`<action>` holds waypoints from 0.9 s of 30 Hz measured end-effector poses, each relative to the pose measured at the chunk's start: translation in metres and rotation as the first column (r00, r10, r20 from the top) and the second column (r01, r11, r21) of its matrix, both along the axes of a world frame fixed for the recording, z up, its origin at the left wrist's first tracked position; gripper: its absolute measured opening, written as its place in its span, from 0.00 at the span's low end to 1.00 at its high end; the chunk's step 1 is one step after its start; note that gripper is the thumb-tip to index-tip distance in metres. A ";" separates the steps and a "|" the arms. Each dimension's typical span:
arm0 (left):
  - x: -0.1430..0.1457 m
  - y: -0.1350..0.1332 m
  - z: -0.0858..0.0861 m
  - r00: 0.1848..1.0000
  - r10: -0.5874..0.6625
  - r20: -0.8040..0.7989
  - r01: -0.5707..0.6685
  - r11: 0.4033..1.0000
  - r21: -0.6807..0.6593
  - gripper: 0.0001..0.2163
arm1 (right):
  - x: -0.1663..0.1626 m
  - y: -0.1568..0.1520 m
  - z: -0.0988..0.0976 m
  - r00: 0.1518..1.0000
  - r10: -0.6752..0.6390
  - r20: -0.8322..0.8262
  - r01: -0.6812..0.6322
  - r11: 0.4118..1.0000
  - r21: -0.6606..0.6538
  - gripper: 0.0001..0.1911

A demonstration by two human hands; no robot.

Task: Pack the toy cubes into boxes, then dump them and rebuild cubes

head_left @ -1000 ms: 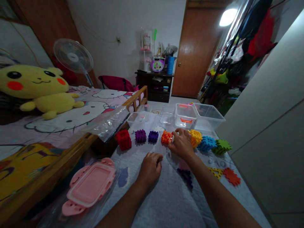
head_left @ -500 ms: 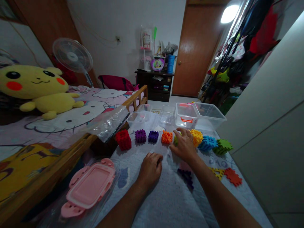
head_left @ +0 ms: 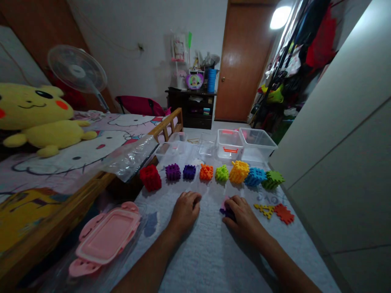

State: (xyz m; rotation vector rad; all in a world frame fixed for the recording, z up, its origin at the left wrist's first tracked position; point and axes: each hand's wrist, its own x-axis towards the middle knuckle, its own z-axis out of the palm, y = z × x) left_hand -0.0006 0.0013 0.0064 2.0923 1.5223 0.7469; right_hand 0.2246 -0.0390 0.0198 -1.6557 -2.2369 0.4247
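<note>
dark purple piece (head_left: pixel 227 214), mostly hidden under right hand (head_left: pixel 244 216), on cloth-covered tabletop (head_left: pixel 198 256). pink patch just beside it, piece or print, cannot tell. nearest, at left: pink lid-like panel (head_left: pixel 106 234). right hand: palm down, fingers bent over dark purple piece, touching; gripping or only resting, cannot tell. left hand (head_left: pixel 185 209): palm down on cloth, fingers loosely curled, nothing visible in it, palm hidden, so cannot tell.

main risk: pinching cloth together with the piece, then rucking the cover and upsetting blocks beyond. could also slip if caught by one toothed edge only. right of right hand: flat yellow piece (head_left: pixel 261 207) and flat orange-red piece (head_left: pixel 284 213), side by side; could get swept aside by a wide wrist swing.

farther, in a row, left to right: red block (head_left: pixel 150 178), purple block (head_left: pixel 173 172), indigo block (head_left: pixel 189 172), orange block (head_left: pixel 206 173), lime block (head_left: pixel 222 173), yellow block (head_left: pixel 239 172), blue block (head_left: pixel 255 176), green block (head_left: pixel 273 180). first five apart; last three close together or touching, so likely to shift as a group from one bump, e.g. by a low reach.

behind row: box with orange handle (head_left: pixel 229 142), open clear box (head_left: pixel 259 140). farthest: brown door (head_left: pixel 244 61).
</note>
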 end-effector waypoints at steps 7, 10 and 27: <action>-0.001 0.000 0.001 0.999 -0.001 0.047 0.002 1.000 -0.009 0.10 | 0.007 -0.006 0.003 0.999 -0.041 -0.009 0.041 0.998 0.040 0.16; -0.001 0.001 0.002 0.996 -0.002 0.090 0.004 1.000 -0.019 0.11 | 0.009 -0.007 0.004 0.998 -0.032 -0.051 0.032 0.999 0.010 0.11; 0.013 -0.014 0.003 0.825 -0.143 0.547 0.331 0.907 -0.262 0.18 | -0.030 -0.001 -0.006 0.886 0.052 -0.460 0.010 0.991 0.132 0.17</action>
